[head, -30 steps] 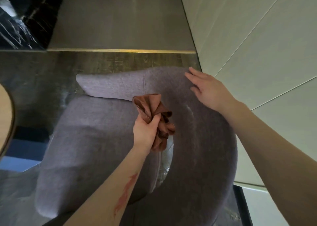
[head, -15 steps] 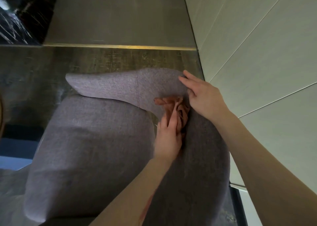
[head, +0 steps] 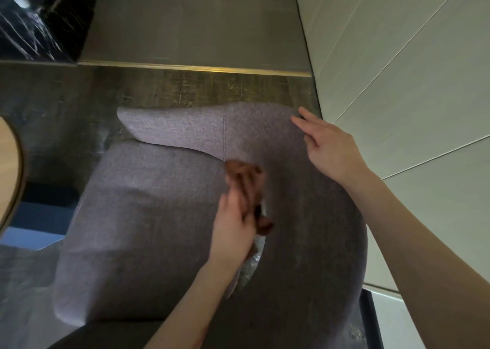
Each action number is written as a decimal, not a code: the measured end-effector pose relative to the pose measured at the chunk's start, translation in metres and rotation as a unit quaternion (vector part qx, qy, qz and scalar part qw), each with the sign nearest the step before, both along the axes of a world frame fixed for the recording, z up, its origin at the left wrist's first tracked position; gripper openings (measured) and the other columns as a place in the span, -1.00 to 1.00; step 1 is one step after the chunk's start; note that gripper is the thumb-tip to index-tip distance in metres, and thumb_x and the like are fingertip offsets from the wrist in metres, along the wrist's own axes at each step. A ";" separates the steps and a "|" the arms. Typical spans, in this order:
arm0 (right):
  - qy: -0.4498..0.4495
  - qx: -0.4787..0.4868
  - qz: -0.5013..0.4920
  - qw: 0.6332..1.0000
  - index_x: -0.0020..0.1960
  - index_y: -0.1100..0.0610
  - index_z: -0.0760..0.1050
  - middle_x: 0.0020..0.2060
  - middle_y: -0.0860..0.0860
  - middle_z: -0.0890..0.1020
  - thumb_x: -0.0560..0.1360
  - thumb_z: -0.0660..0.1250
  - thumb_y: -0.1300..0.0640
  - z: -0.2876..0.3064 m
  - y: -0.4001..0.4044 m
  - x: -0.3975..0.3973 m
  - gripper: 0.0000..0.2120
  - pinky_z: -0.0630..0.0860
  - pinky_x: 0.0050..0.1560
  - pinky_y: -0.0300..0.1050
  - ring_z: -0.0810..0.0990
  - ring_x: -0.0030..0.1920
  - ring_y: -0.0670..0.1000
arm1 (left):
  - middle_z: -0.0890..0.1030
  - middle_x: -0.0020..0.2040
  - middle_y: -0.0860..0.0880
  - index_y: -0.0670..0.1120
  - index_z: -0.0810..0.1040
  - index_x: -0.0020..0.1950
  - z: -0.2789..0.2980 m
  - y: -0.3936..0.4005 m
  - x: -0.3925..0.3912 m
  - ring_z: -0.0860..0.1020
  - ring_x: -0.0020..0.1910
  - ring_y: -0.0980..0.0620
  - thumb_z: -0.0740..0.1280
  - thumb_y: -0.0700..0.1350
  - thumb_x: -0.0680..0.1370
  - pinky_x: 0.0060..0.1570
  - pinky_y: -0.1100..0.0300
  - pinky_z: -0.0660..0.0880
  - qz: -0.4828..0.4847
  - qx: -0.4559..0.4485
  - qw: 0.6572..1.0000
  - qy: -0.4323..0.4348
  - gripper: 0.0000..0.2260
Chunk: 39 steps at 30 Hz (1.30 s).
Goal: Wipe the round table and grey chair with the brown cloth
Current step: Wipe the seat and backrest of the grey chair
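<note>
Flanking chair (head: 148, 216): wall (head: 411, 70) R, maybe table (head: 10, 173) L.

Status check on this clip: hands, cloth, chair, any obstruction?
Left hand shut on brown cloth, pressed against inner backrest of grey chair. Right hand open, flat on backrest top. Nothing blocking.

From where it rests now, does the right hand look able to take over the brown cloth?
Probably yes. The right hand lies open on the grey chair backrest, with only bare fabric between it and the brown cloth. The left hand grips the cloth, though, and would have to release it.
</note>
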State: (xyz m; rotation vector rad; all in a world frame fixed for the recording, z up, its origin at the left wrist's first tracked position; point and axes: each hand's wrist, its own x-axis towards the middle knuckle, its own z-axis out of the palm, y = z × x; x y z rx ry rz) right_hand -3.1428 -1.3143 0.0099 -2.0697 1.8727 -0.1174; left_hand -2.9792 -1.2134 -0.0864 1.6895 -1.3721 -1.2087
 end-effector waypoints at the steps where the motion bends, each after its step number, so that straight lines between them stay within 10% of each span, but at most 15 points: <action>1: -0.002 -0.002 -0.001 1.000 0.43 -0.03 0.24 0.49 -0.14 0.16 0.56 0.07 0.24 0.000 0.000 0.000 -0.54 0.26 0.37 -0.01 0.29 0.42 0.06 | 0.46 0.24 -0.17 -0.07 0.22 0.45 0.015 -0.002 -0.013 0.51 0.16 -0.09 0.19 -0.28 0.51 0.23 0.15 0.44 -0.036 -0.061 0.997 -0.030 -0.49; 5: -0.005 0.002 -0.003 1.000 0.43 -0.03 0.24 0.49 -0.14 0.16 0.55 0.07 0.24 0.001 0.001 0.000 -0.54 0.27 0.39 0.01 0.27 0.44 0.04 | 0.29 0.38 -0.20 0.13 -0.12 0.49 0.025 0.017 -0.054 0.35 0.28 -0.23 -0.03 -0.20 0.42 0.27 -0.10 0.40 -0.196 -0.103 0.970 -0.102 -0.34; 8: 0.005 0.006 0.002 1.000 0.44 -0.03 0.22 0.49 -0.14 0.15 0.56 0.06 0.24 0.001 0.001 0.000 -0.54 0.24 0.39 -0.02 0.25 0.44 0.04 | 0.33 0.35 -0.19 0.18 -0.01 0.41 0.000 0.037 -0.047 0.36 0.24 -0.26 -0.06 -0.16 0.42 0.15 -0.15 0.47 -0.227 -0.062 0.960 -0.150 -0.43; 13: 0.011 0.007 0.001 1.000 0.44 -0.03 0.21 0.50 -0.13 0.13 0.58 0.04 0.23 0.004 0.002 0.002 -0.55 0.20 0.38 -0.09 0.25 0.45 0.03 | 0.08 0.50 -0.06 0.18 -0.04 0.50 -0.038 0.060 0.006 0.22 0.39 -0.16 0.15 -0.26 0.55 0.34 -0.10 0.32 -0.372 0.215 0.874 -0.226 -0.36; 16: 0.018 0.003 0.004 1.000 0.44 -0.03 0.20 0.50 -0.13 0.13 0.58 0.04 0.22 0.004 0.003 0.003 -0.55 0.20 0.39 -0.06 0.24 0.45 0.04 | 0.12 0.49 -0.08 0.13 -0.06 0.51 -0.033 0.051 0.028 0.30 0.38 -0.09 0.13 -0.25 0.56 0.38 0.02 0.31 -0.210 0.235 0.937 -0.151 -0.37; 20: 0.016 -0.005 -0.001 1.000 0.44 -0.01 0.22 0.50 -0.11 0.15 0.58 0.05 0.24 0.004 0.004 0.004 -0.55 0.22 0.38 -0.05 0.24 0.45 0.04 | 0.26 0.39 -0.14 -0.05 0.14 0.48 0.009 0.022 0.009 0.37 0.29 -0.09 0.13 -0.30 0.53 0.32 0.08 0.37 -0.135 0.008 0.986 -0.098 -0.47; 24: 0.026 -0.005 -0.006 1.000 0.44 -0.03 0.22 0.50 -0.12 0.15 0.58 0.05 0.23 0.005 0.004 0.004 -0.55 0.23 0.38 -0.04 0.23 0.45 0.03 | 0.29 0.34 -0.18 0.14 0.02 0.43 0.009 0.055 -0.023 0.38 0.22 -0.22 0.11 -0.18 0.49 0.12 -0.12 0.49 -0.297 -0.146 0.935 -0.125 -0.44; 28: 0.024 -0.005 -0.006 1.000 0.44 -0.03 0.22 0.50 -0.11 0.14 0.57 0.04 0.23 0.005 0.005 0.004 -0.54 0.23 0.37 -0.04 0.23 0.45 0.03 | 0.30 0.40 -0.19 0.26 -0.02 0.37 -0.020 0.083 -0.003 0.34 0.27 -0.25 -0.03 -0.06 0.47 0.11 -0.18 0.47 -0.368 -0.038 0.911 -0.182 -0.51; 32: 0.031 -0.004 0.000 1.000 0.44 -0.03 0.21 0.50 -0.10 0.14 0.57 0.05 0.24 0.004 0.005 0.003 -0.54 0.24 0.37 -0.03 0.24 0.45 0.04 | 0.17 0.44 -0.09 0.18 0.07 0.47 -0.027 0.080 0.042 0.21 0.36 -0.18 0.11 -0.14 0.58 0.22 -0.18 0.33 -0.487 0.151 0.800 -0.317 -0.50; 35: 0.036 -0.007 0.004 0.999 0.44 -0.02 0.21 0.50 -0.10 0.14 0.57 0.05 0.24 0.004 0.005 0.003 -0.54 0.22 0.38 -0.04 0.24 0.45 0.03 | 0.16 0.44 -0.07 0.25 -0.04 0.48 -0.024 0.067 0.060 0.25 0.36 -0.15 0.14 -0.17 0.57 0.31 -0.12 0.33 -0.350 0.225 0.868 -0.271 -0.40; 39: 0.039 -0.012 -0.001 0.999 0.44 -0.02 0.23 0.50 -0.10 0.16 0.56 0.06 0.25 0.005 0.005 0.005 -0.54 0.22 0.38 -0.03 0.24 0.45 0.03 | 0.25 0.40 -0.15 0.03 0.16 0.48 -0.007 0.030 0.023 0.36 0.31 -0.17 0.11 -0.23 0.50 0.30 -0.04 0.38 -0.174 0.047 0.974 -0.139 -0.46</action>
